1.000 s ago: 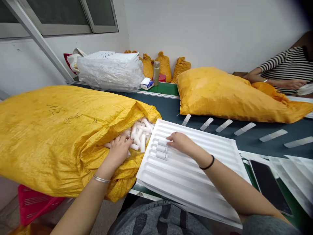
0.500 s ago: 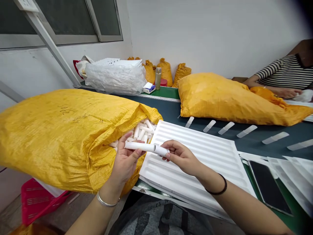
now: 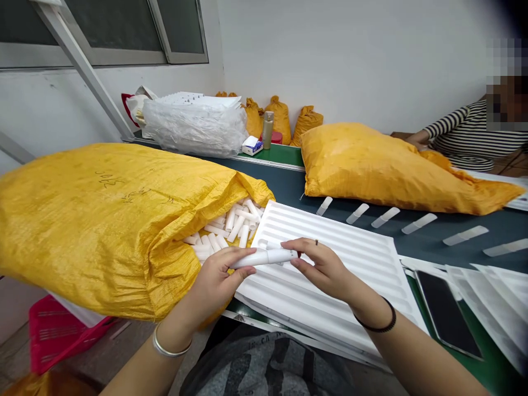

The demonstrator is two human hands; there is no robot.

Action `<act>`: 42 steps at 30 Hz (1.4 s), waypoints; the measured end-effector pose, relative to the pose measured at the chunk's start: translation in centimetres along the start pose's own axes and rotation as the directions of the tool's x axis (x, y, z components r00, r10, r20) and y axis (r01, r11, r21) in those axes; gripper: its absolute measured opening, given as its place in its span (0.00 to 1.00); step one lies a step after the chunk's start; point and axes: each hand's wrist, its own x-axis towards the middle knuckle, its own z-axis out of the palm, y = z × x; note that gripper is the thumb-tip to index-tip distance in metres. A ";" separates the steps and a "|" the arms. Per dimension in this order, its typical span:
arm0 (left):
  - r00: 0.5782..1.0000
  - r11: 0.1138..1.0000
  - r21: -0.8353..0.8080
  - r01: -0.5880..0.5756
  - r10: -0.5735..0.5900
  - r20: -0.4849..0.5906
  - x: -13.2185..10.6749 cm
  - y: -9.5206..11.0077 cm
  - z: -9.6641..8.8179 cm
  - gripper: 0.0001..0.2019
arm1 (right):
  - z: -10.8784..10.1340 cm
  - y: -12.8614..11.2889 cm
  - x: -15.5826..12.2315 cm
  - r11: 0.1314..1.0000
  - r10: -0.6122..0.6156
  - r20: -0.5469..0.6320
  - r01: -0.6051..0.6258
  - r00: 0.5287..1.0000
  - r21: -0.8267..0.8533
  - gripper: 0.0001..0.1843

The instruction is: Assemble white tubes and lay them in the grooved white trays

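Over the white ribbed tray (image 3: pixel 330 275), my left hand (image 3: pixel 223 275) is closed round the left end of a white plastic tube (image 3: pixel 264 257). A joint line shows near the tube's middle. My right hand (image 3: pixel 324 267) pinches its other end, where small dark marks show, between thumb and fingers. Just behind it a second, translucent tube piece (image 3: pixel 268 243) reaches toward my right fingers; whether they hold it I cannot tell. Loose white tubes (image 3: pixel 237 220) fill the mouth of the big yellow sack (image 3: pixel 124 220) at the left.
Several translucent tubes (image 3: pixel 418 224) lie in a row on the dark conveyor belt (image 3: pixel 284 181). An orange sack (image 3: pixel 371 165) rests across the belt. A phone (image 3: pixel 447 313) lies right of the tray, near stacked white trays (image 3: pixel 490 308). A person in stripes (image 3: pixel 462 137) sits far right.
The white tube and the printed piece now meet end to end as one length. Both hands have shifted slightly right, and the left has turned inward with its fingers closed over the tube.
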 end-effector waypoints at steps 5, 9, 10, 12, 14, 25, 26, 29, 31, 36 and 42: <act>0.943 0.937 0.188 -0.294 0.317 -0.103 0.2 0.2 0.7 0.16 | 0.3 0.1 -0.1 0.969 0.210 0.038 -0.213 0.977 0.123 0.15; 0.871 0.861 0.284 -0.422 0.472 -0.134 0.0 0.5 1.4 0.21 | 0.6 -0.7 -0.2 0.942 0.263 0.055 -0.269 0.963 0.202 0.15; 0.861 0.852 0.292 -0.434 0.488 -0.144 -0.1 0.6 1.5 0.22 | 0.7 -1.0 -0.3 0.945 0.254 0.040 -0.257 0.966 0.204 0.15; 0.853 0.847 0.292 -0.444 0.500 -0.151 -0.3 0.6 1.8 0.23 | 0.8 -1.4 -0.4 0.957 0.223 0.037 -0.226 0.974 0.181 0.15; 0.875 0.855 0.291 -0.429 0.473 -0.101 -0.2 0.2 2.0 0.24 | 1.1 -1.3 -0.1 0.982 0.165 0.081 -0.172 0.983 0.082 0.15; 0.980 0.663 0.744 0.085 -0.189 0.056 2.3 -7.8 -0.9 0.16 | -1.4 12.8 7.7 0.576 0.578 -0.274 -0.622 0.769 -0.530 0.15; 0.963 0.634 0.768 0.091 -0.251 0.094 2.3 -8.2 -1.0 0.17 | -2.0 14.4 8.2 0.528 0.624 -0.298 -0.671 0.722 -0.520 0.14; 0.925 0.604 0.790 0.102 -0.349 0.148 2.4 -8.6 -0.5 0.19 | -3.2 18.0 9.1 0.414 0.749 -0.291 -0.763 0.596 -0.496 0.12; 0.920 0.606 0.790 0.096 -0.357 0.162 2.6 -8.6 -0.1 0.19 | -3.6 19.4 9.3 0.370 0.807 -0.252 -0.790 0.534 -0.488 0.13; 0.975 0.750 0.654 0.099 -0.205 0.087 3.5 -9.1 -0.4 0.13 | -5.8 18.9 8.9 0.342 0.844 -0.207 -0.793 0.495 -0.504 0.13; 0.985 0.954 0.280 0.105 -0.061 -0.161 3.1 -7.7 -1.6 0.14 | -3.2 11.5 6.3 0.585 0.689 -0.069 -0.609 0.722 -0.536 0.14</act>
